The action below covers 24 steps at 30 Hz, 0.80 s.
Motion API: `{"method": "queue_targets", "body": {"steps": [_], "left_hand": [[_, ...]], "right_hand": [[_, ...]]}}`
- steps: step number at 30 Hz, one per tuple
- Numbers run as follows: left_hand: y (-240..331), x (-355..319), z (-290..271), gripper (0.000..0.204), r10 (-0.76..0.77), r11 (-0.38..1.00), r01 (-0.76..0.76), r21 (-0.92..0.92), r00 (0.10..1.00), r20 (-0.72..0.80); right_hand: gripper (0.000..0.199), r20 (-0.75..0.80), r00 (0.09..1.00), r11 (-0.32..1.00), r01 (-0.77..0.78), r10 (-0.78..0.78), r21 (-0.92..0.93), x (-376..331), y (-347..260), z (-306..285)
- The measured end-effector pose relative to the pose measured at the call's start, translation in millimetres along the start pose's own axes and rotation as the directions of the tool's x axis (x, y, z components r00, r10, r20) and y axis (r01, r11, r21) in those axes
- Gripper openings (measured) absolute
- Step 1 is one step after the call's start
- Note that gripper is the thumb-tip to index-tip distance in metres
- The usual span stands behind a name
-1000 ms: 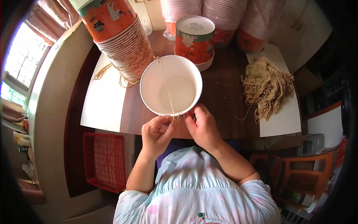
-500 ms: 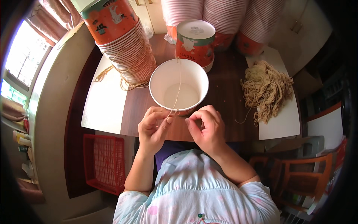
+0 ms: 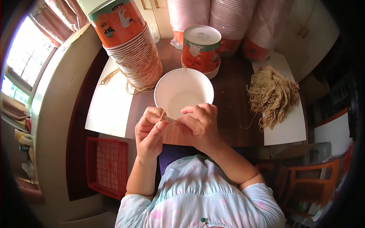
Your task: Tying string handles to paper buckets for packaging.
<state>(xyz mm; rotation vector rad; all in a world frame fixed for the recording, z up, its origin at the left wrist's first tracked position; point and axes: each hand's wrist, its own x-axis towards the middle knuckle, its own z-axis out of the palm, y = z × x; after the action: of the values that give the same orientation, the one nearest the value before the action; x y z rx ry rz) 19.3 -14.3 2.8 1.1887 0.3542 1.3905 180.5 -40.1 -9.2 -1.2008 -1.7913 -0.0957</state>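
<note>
A white-lined paper bucket (image 3: pixel 203 89) stands in front of me with its mouth up. A thin beige cord (image 3: pixel 177 90) runs from its far rim across the opening to my hands. My left hand (image 3: pixel 149 131) pinches the cord between thumb and fingers at the near rim, where a small loop shows. Close beside it, my right hand (image 3: pixel 202 125) has its thumb and a curled finger closed on a short piece of cord, the other fingers arched above. The bucket's near side is partly hidden behind my hands.
A tall stack of nested orange buckets (image 3: pixel 131 49), with cords hanging, stands left. Behind the bucket is an upturned bucket (image 3: pixel 201 49); wrapped stacks (image 3: pixel 232 22) rise beyond. A heap of cord (image 3: pixel 272 97) lies right. A red plastic crate (image 3: pixel 107 167) sits below the table's left.
My right hand has moved left toward my left hand and now holds a piece of cord. The left hand has shifted slightly left and down; the view has tilted a little.
</note>
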Motion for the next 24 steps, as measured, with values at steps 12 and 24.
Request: {"method": "queue_targets", "body": {"steps": [12,24], "left_hand": [[-5,19,-22,0.007,-0.003,0.991,0.022,-0.132,0.989,0.146],[10,19,-74,0.077,-0.118,0.965,0.175,0.196,0.956,-0.268]], "right_hand": [[0.021,0.115,0.992,0.932,-0.096,0.059,0.349,29,22,-27],[0.018,0.112,0.994,0.999,-0.009,0.005,0.036,95,52,-42]]}}
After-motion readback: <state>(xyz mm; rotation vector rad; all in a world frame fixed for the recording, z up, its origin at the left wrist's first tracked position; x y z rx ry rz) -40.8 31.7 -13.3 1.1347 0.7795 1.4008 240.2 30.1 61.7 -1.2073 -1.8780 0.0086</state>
